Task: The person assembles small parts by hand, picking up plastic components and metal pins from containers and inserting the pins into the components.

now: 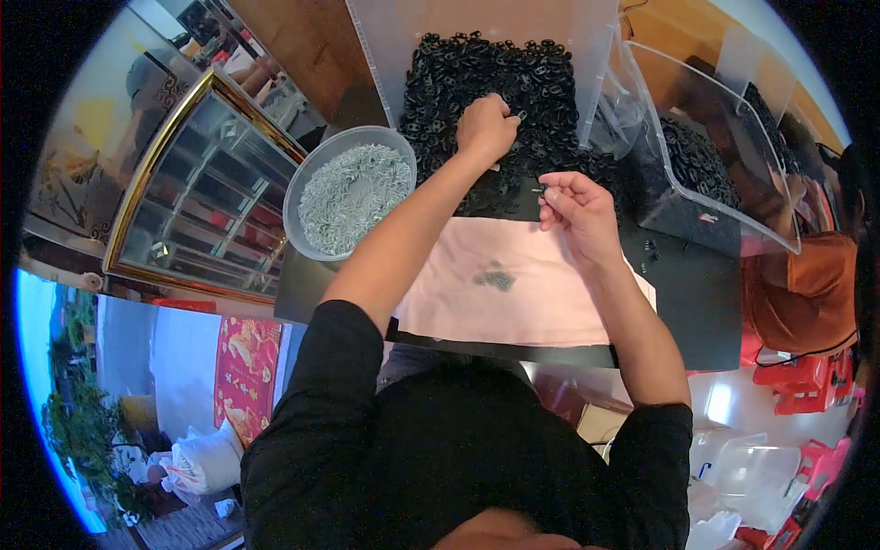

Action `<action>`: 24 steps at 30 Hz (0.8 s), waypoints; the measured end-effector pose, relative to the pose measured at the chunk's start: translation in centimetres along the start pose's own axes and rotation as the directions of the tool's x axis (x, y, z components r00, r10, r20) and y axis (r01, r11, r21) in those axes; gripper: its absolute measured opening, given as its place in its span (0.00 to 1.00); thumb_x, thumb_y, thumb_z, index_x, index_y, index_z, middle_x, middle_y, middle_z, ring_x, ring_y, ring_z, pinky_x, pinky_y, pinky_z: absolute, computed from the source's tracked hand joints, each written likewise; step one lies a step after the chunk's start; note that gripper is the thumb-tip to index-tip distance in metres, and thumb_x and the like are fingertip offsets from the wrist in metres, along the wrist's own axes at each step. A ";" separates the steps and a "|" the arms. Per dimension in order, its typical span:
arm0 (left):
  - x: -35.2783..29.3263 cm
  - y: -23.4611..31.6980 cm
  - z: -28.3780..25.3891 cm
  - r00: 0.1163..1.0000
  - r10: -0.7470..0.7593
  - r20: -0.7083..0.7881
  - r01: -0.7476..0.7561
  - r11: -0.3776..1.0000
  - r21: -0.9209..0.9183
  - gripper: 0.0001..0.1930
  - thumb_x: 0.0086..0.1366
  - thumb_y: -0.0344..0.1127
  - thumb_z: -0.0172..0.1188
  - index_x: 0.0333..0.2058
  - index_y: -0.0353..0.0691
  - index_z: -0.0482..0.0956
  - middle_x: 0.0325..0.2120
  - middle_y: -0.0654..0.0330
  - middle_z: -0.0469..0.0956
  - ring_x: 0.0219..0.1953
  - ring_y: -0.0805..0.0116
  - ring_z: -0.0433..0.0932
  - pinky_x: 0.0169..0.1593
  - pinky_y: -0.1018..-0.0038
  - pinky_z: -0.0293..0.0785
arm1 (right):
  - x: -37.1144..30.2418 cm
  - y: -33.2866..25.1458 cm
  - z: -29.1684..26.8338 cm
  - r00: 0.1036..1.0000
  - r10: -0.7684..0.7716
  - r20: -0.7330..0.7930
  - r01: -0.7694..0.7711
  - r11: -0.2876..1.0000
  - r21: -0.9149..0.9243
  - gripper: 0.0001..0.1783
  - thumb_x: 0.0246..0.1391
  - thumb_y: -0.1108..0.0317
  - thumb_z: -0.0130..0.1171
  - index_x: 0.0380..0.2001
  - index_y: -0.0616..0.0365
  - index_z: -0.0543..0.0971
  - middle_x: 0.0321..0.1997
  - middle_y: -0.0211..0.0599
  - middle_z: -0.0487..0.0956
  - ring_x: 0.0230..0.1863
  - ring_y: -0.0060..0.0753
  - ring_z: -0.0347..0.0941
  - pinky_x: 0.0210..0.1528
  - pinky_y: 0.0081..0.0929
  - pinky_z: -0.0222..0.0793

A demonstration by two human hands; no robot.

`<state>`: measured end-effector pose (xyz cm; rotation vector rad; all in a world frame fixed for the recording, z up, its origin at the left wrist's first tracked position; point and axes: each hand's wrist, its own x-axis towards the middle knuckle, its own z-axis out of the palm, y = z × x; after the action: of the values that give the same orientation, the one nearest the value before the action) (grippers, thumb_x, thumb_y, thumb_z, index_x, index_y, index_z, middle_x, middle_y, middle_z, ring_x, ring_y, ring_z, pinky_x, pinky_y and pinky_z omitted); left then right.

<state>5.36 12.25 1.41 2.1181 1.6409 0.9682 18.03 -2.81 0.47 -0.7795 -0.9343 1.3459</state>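
My left hand [489, 130] reaches into a heap of small black looped plastic pieces [440, 82]. Its fingers are curled in; whatever they hold is hidden. My right hand [579, 213] is raised over the far right part of a pink cloth [550, 307], thumb and fingers pinched on a small dark piece [539, 190], too small to make out fully. A small grey patch [495, 278] shows mid-cloth; I cannot tell whether it is loose bits or a stain. Left of my left forearm, a round translucent tub [291, 200] holds many small silvery metal pieces [353, 197].
The black heap spills from a clear plastic bin [596, 73] onto the dark table [701, 302]. Another clear bin [674, 170] with black pieces stands at the right. Loose black pieces [651, 252] lie beside the cloth. A gold-framed glass panel [202, 183] is at the left, red stools [811, 376] at the right.
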 end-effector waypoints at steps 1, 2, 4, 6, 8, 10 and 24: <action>0.2 0.4 0.5 1.000 0.009 0.002 -0.009 1.000 0.001 0.12 0.47 0.37 0.63 0.29 0.38 0.76 0.26 0.53 0.77 0.30 0.57 0.77 0.35 0.66 0.71 | 0.1 -0.1 -0.1 1.000 -0.002 -0.011 0.002 1.000 -0.011 0.09 0.49 0.76 0.54 0.36 0.66 0.73 0.24 0.34 0.75 0.20 0.20 0.70 0.22 0.17 0.69; 0.4 0.7 0.9 0.999 0.037 -0.020 -0.035 0.997 0.072 0.12 0.46 0.39 0.63 0.28 0.38 0.76 0.26 0.53 0.77 0.31 0.56 0.76 0.35 0.65 0.71 | 0.1 -0.2 -0.1 1.000 -0.010 -0.016 0.010 1.000 -0.010 0.09 0.49 0.76 0.54 0.36 0.66 0.73 0.24 0.34 0.75 0.20 0.20 0.70 0.22 0.17 0.69; 0.8 0.9 1.5 0.996 0.072 -0.043 -0.065 0.988 0.142 0.13 0.46 0.40 0.64 0.27 0.39 0.76 0.26 0.53 0.77 0.32 0.55 0.76 0.36 0.64 0.71 | 0.1 -0.3 -0.1 0.999 -0.010 -0.037 0.011 1.000 0.011 0.09 0.48 0.77 0.54 0.35 0.66 0.74 0.22 0.33 0.74 0.20 0.20 0.70 0.22 0.18 0.71; 1.1 0.9 1.9 0.996 0.076 -0.042 -0.068 0.982 0.174 0.12 0.46 0.40 0.63 0.25 0.39 0.75 0.25 0.54 0.77 0.32 0.56 0.76 0.36 0.64 0.71 | 0.2 -0.3 -0.2 0.999 -0.012 -0.033 0.013 1.000 0.007 0.09 0.48 0.77 0.54 0.35 0.66 0.74 0.22 0.33 0.74 0.20 0.20 0.70 0.22 0.18 0.71; 1.3 0.7 2.2 0.997 0.071 -0.039 -0.065 0.990 0.127 0.12 0.45 0.39 0.64 0.25 0.39 0.75 0.25 0.54 0.77 0.32 0.56 0.76 0.35 0.65 0.71 | 0.2 -0.4 -0.3 1.000 -0.010 -0.027 0.010 1.000 0.003 0.08 0.48 0.77 0.53 0.35 0.66 0.74 0.22 0.32 0.74 0.20 0.19 0.70 0.22 0.18 0.71; 0.7 1.1 1.6 0.998 0.059 -0.021 -0.057 0.995 0.083 0.11 0.45 0.38 0.64 0.25 0.38 0.74 0.24 0.54 0.76 0.31 0.57 0.76 0.34 0.65 0.71 | 0.1 -0.5 -0.4 0.999 -0.018 -0.048 0.016 0.999 -0.027 0.08 0.48 0.78 0.53 0.35 0.66 0.74 0.23 0.33 0.74 0.20 0.20 0.70 0.22 0.17 0.71; -10.5 1.8 -6.3 0.924 0.360 -0.126 -0.375 0.801 -0.466 0.08 0.48 0.21 0.58 0.30 0.33 0.76 0.24 0.55 0.72 0.23 0.68 0.73 0.28 0.78 0.69 | 0.3 -1.2 -0.6 0.995 -0.097 -0.010 0.097 0.995 0.000 0.10 0.50 0.78 0.52 0.38 0.65 0.74 0.26 0.35 0.75 0.23 0.21 0.71 0.24 0.17 0.71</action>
<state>1.19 0.79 3.66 2.0904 0.8634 1.3648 19.13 -2.59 1.32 -0.7310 -0.9518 1.2561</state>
